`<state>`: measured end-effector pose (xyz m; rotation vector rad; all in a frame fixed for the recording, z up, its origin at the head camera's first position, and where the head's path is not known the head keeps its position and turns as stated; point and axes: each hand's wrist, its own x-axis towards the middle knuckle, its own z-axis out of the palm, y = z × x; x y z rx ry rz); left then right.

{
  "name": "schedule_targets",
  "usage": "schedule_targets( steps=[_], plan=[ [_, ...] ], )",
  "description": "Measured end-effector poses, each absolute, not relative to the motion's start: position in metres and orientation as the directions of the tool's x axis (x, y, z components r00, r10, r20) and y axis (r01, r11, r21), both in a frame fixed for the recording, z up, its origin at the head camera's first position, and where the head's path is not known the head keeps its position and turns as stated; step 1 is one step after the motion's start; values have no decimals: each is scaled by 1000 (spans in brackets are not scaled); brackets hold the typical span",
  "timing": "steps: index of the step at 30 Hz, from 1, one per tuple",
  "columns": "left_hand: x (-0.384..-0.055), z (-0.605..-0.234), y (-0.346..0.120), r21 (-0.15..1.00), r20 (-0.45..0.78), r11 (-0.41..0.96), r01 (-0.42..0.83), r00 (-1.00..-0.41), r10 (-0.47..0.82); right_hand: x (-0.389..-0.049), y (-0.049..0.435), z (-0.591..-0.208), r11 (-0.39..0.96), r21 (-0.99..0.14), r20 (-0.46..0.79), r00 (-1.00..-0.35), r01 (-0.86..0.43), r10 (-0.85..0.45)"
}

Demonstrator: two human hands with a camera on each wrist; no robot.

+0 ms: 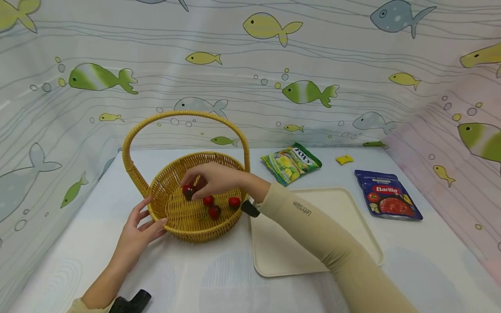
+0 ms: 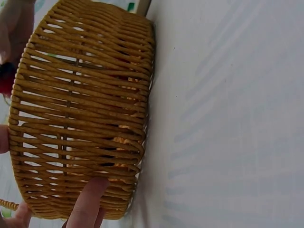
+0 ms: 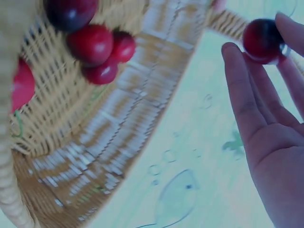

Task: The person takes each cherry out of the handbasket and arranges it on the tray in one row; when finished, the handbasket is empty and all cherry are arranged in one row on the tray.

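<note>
A dark red, round fruit [image 1: 188, 192] is pinched between the right hand's [image 1: 214, 178] thumb and fingertips, held over the inside of a yellow wicker basket [image 1: 195, 234]. Being round, it shows no clear long axis; in the right wrist view its darker side faces the thumb, its redder side the fingers. More red fruits [image 1: 214, 211] lie in the basket, just right of the grip. The basket's tall handle [image 1: 185, 113] arches upright above it, running left to right.

The right forearm, in a beige sleeve [image 1: 332, 243], slants in from the lower right. The left hand [image 1: 137, 228], nearer the viewer and left of the grip, holds the basket's near left side, thumb at the rim.

Right of the grip, a cream tray [image 1: 287, 243] lies partly under the forearm on a white tabletop [image 1: 223, 269]. Fish-printed cloth [image 1: 235, 91] hangs behind.
</note>
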<state>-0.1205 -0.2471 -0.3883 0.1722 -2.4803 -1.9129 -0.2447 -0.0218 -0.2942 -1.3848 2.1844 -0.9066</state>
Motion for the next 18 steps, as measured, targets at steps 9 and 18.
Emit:
schedule_targets(
  steps=[9, 18],
  plan=[
    [-123, -392, -250, 963, -52, 261, -70, -996, -77, -219, -1, -286, 152, -712, 193, -400, -686, -896],
    [-130, -419, -264, 965, -8, 263, -26, -997, -72, -209, 27, -286, 111, -710, 278, -421, -696, -863]
  ],
)
